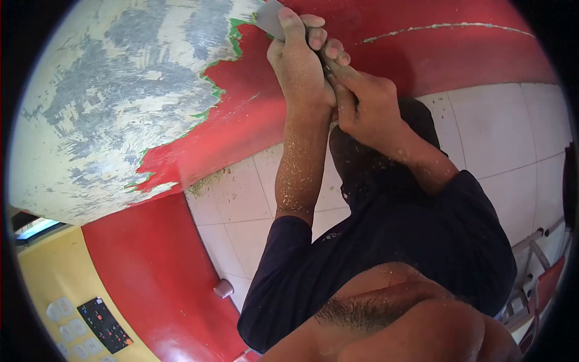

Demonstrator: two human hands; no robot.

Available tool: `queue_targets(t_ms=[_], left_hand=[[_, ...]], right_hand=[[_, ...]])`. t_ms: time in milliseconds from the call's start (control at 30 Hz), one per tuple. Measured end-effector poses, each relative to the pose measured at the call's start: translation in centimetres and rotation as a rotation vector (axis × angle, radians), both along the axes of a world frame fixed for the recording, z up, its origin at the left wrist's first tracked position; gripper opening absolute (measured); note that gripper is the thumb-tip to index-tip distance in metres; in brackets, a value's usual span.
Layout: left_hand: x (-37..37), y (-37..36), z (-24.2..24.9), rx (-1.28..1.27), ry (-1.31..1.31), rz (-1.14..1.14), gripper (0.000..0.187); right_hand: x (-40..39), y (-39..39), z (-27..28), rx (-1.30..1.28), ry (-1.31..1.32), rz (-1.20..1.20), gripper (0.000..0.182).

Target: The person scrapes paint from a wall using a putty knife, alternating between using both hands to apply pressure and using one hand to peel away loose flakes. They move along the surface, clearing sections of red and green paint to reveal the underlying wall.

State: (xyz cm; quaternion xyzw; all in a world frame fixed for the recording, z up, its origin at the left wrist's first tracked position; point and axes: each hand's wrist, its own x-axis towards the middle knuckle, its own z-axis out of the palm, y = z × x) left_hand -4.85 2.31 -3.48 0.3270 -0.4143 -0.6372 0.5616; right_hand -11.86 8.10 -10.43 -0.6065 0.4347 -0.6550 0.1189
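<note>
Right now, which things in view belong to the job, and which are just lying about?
Seemingly in the job:
grey blade, in the left hand
right hand, close against it
red surface
its pale, stripped patch

Apparently just about:
metal frame, far right
black panel on yellow board
</note>
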Motion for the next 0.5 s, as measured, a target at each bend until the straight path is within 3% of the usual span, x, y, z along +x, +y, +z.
queue_targets(t_ms=[133,233,300,433,500], left_hand=[[-0.4,-0.8,0.1,-0.045,0.008,0.017,0.043],[0.2,-1.6,1.6,-0.162,-0.087,0.016,0.041],[1.0,-1.9,2.8,-0.165,-0.124,-0.021,0.039],[-1.4,0.4,-0.4,0.078,-0.076,0.077,0.041],[-0.7,-0.8,1.3,-0.047,-0.071,0.008,0.042]], right_hand=[[0.3,-0.5,-0.1,-0.009,-0.038,0.017,0.03],[0.1,-2.6,2.3,-0.231,0.033,-0.015,0.032],[0.3,-1.5,1.4,-0.137,0.006,-0.017,0.031],[-0.4,-0.2,-0.3,0.01,-0.033,-0.022,0.031],[-0.7,-1.9,1.2,-0.095,0.021,-0.036,0.031]])
